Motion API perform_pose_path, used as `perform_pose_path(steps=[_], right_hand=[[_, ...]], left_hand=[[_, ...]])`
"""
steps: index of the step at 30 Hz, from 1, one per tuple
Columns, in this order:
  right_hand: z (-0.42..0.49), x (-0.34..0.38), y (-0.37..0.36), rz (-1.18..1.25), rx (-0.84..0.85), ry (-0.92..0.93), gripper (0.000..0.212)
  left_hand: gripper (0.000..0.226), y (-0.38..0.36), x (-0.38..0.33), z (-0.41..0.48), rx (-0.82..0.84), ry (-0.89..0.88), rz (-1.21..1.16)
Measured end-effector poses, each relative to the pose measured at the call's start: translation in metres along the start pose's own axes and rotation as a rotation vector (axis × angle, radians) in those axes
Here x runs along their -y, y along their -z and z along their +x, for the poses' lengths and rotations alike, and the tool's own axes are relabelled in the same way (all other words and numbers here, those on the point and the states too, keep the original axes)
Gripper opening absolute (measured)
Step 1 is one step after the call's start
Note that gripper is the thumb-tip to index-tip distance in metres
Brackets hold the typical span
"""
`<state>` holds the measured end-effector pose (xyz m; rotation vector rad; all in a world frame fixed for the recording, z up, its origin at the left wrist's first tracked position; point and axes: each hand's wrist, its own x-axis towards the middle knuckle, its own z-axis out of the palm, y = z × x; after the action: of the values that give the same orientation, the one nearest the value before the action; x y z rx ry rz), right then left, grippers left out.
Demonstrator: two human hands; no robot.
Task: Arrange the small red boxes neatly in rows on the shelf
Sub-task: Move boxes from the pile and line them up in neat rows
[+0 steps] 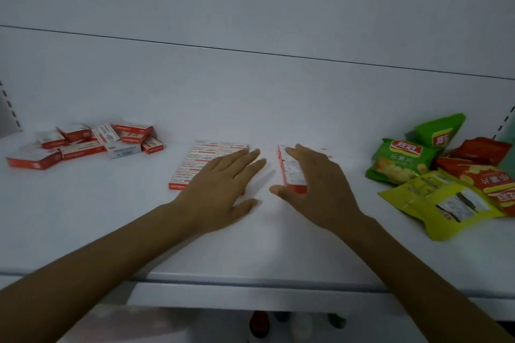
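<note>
Shelf (111, 217): left hand (220, 186) laid flat on red box block (200, 160); right hand (315, 184) splayed over box column (289, 172); loose boxes (83, 142) at ten o'clock.

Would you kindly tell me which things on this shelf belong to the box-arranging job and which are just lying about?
Job:
- loose box pile
- arranged block, under the left hand
- box column, by the right hand
- shelf

Lying about:
- green bags
- yellow bag
- red bags
</note>
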<state>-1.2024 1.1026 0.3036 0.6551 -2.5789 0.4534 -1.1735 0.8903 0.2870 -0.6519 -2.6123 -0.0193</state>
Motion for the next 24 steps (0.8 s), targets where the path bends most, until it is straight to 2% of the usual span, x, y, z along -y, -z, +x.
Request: perform_pose_path(steps=[5,10,15,19,24], right_hand=[[0.008,0.045,-0.02,0.019,0.073,0.091,0.084],[0.041,0.118,-0.05,0.087,0.043,0.251,0.081],[0.07,0.206,-0.085,0.182,-0.007,0.366,0.07],[0.094,0.266,-0.115,0.173,0.105,0.401,0.07],[0.12,0.317,-0.145,0.157,0.3,0.296,0.068]], left_hand=[[0.068,0.007,0.042,-0.034,0.021,0.036,0.063],[0.071,0.026,0.103,-0.088,0.023,0.122,0.075],[0.073,0.048,0.174,-0.155,0.044,0.232,0.075],[0.076,0.057,0.228,-0.2,0.048,0.317,0.053],[0.082,0.06,0.284,-0.226,0.022,0.364,0.017]])
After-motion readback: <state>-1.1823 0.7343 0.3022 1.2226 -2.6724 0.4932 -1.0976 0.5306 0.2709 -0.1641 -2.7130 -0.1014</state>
